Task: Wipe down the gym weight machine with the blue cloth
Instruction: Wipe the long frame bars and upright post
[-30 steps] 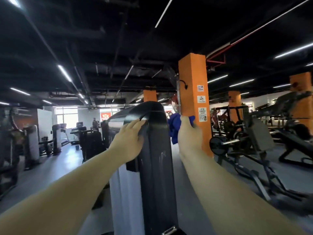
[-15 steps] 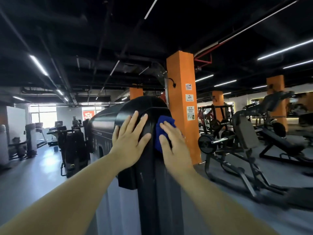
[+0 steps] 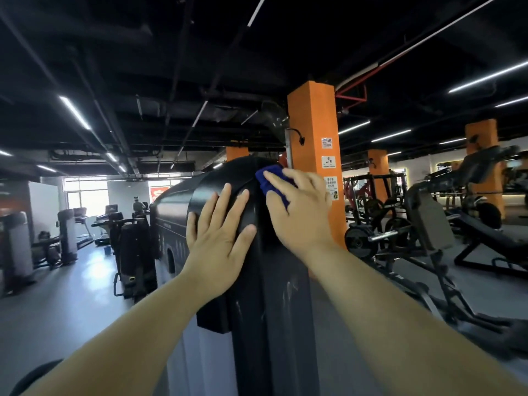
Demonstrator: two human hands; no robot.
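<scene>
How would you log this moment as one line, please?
step: wiping | left hand: flat on weight machine | right hand: presses blue cloth on its curved top | status: in progress

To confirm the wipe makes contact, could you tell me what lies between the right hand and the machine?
The blue cloth, pressed under the right hand onto the weight machine, seen in the head view.

Blue cloth [image 3: 271,178] — black machine [image 3: 268,295] — orange pillar [image 3: 311,115]
</scene>
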